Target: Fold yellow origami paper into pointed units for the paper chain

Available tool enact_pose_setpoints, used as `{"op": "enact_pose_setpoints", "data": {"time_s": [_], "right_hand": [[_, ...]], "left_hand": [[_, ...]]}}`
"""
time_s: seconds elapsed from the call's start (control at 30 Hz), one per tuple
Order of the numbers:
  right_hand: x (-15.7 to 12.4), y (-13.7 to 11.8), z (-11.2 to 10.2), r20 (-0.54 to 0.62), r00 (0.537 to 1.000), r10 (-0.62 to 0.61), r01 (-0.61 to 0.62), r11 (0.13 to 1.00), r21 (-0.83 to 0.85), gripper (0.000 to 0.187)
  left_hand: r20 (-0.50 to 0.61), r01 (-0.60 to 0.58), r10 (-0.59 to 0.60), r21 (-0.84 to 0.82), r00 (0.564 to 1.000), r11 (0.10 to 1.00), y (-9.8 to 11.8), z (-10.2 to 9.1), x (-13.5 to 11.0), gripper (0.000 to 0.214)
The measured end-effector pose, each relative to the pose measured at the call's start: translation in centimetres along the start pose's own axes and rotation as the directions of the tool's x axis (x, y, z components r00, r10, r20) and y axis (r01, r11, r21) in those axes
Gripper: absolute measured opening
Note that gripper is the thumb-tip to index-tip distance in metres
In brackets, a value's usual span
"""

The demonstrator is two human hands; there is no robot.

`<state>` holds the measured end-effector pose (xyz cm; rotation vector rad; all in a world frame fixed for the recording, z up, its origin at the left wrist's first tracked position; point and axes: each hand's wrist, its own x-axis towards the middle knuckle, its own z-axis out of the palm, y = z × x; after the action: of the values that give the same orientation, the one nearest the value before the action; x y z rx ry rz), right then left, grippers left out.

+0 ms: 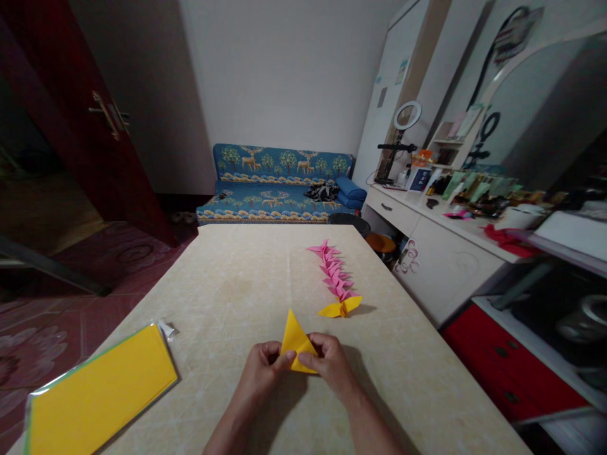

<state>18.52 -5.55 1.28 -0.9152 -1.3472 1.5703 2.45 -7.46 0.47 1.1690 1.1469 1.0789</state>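
a smooth, matte yellow folded sheet of paper (pixel 294 338) is held over the near middle of the table, shaped into a tall triangle whose sharp tip points away, with a crease near its lower part. the bare left hand (pixel 266 366) pinches its left edge between thumb and curled fingers; the bare right hand (pixel 329 360) pinches its lower right side the same way, the thumbs close together. to the left lies a flat rectangular pack of yellow paper (pixel 102 395), green-edged, in glossy clear plastic. the cream tablecloth (pixel 246 265) carries faint pale lines. beyond the hands, a yellow folded-paper figure (pixel 342 308) spreads two pointed wings, at the near end of a row of spiky pink folded-paper figures (pixel 334 268). farther off stands a blue fabric-covered sofa (pixel 237 191) patterned with trees and deer.
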Motion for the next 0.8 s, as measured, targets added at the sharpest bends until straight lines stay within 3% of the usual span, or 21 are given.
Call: {"op": "enact_pose_setpoints", "data": {"time_s": [0.23,0.47,0.6,0.8], "right_hand": [[-0.4,-0.1,-0.8,0.091,0.992,0.093,-0.085,0.993,-0.084,0.032],[-0.2,0.5,-0.1,-0.009,0.995,0.100,-0.100,0.995,-0.003,0.032],[0.0,1.1,-0.1,-0.068,0.996,0.056,-0.055,0.998,0.018,0.030],[-0.1,1.1,0.1,-0.102,0.992,0.076,-0.068,0.994,0.081,0.032]], "left_hand": [[0.076,-0.048,0.041,0.100,0.996,0.994,0.4,0.3,-0.3,0.041],[-0.058,-0.166,0.201,0.375,0.978,0.912,0.3,0.6,-0.2,0.039],[-0.039,-0.173,0.202,0.377,0.979,0.910,0.0,0.8,0.0,0.041],[-0.170,-0.180,0.261,0.382,0.950,0.906,0.3,0.7,0.0,0.046]]}}
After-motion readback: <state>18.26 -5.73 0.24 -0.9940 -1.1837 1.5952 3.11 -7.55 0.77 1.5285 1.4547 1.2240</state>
